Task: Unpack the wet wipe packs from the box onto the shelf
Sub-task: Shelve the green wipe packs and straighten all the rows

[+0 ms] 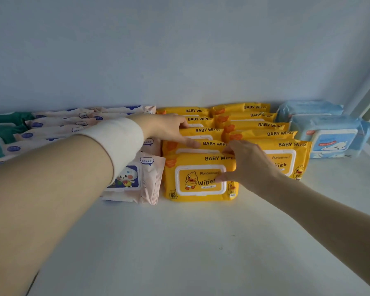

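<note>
Right hand (246,165): pinches the front yellow pack (192,182) at its upper right corner, thumb on the face beside the lid, fingers curled over the top edge.
Left hand (169,129): fingers straight and together, laid flat on the tops of the yellow packs just behind the front one.
Wrist cuff (120,142): white band round the left wrist.
Front yellow pack: leans upright on the shelf (179,242), at the head of the left yellow row; reads "BABY WIPES", "Runbeimian", "Wipes", "80"; duck drawing on the lid.
Right yellow row (265,133): same packs, touching the left row, each top edge reading "BABY WIPES".
Pink packs (137,180): just left of the yellow rows; cartoon figure on the lid, writing too small to read.
Teal packs (2,127): far left.
Blue packs (329,137): right of the yellow rows; polar bear drawing, writing unreadable.
</note>
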Demonstrator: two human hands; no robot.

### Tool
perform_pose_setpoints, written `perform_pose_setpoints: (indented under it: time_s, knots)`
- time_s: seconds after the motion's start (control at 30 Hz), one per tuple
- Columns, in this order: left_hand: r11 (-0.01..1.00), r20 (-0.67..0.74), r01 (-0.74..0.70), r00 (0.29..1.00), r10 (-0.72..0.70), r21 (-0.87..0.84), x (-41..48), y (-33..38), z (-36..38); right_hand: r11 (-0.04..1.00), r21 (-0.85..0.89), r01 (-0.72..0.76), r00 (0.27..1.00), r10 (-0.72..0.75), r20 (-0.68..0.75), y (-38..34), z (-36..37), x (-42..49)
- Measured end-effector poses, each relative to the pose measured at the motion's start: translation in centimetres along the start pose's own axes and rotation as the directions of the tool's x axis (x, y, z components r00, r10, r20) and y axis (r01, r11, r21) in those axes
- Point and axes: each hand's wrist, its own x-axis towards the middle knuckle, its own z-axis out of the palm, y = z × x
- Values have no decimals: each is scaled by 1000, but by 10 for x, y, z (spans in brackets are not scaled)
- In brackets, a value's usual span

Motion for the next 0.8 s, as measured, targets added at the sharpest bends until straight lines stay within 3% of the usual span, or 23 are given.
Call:
perform_pose_setpoints:
  time_s: [0.4,0.63,0.8]
  knots:
    - [991,-27,-44,999,41,-123,-5,-3,-7,996,-83,24,960,-46,-275,-10,24,10]
    - [996,-3,-85,996,85,14,-5,-9,1,959,-285,-14,967,-59,-249,-13,19,8]
    - [995,-27,-98,995,99,35,-3,-10,2,948,-311,-70,976,0,-219,-15,17,15]
